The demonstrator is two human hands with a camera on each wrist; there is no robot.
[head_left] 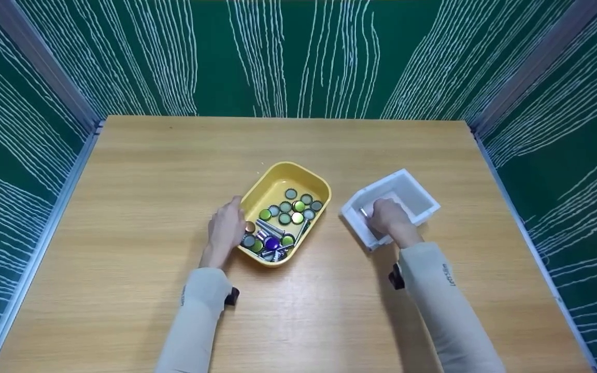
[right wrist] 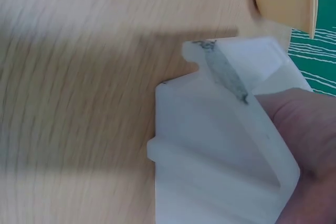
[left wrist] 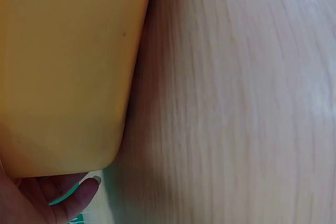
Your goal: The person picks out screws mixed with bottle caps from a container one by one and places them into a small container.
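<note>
A yellow plastic tray (head_left: 285, 168) holds bottle caps in green, grey, copper and purple, along with several metal bolts (head_left: 270, 228) crowded at its near end. My left hand (head_left: 226, 225) grips the tray's left rim; in the left wrist view, fingers (left wrist: 79, 200) show just past the tray's end wall (left wrist: 68, 77). To the right, my right hand (head_left: 392, 217) reaches down into a white plastic bin (head_left: 420, 207). Beside its fingers a small metal bolt (head_left: 364, 212) shows, but the fingertips are hidden, so whether they pinch it is unclear.
Both containers stand on a wooden table (head_left: 298, 321). Green walls with white streaks (head_left: 298, 62) enclose its back and sides. In the right wrist view, the bin's outer wall (right wrist: 210, 124) hides most of the hand, and part of the yellow tray shows at top right.
</note>
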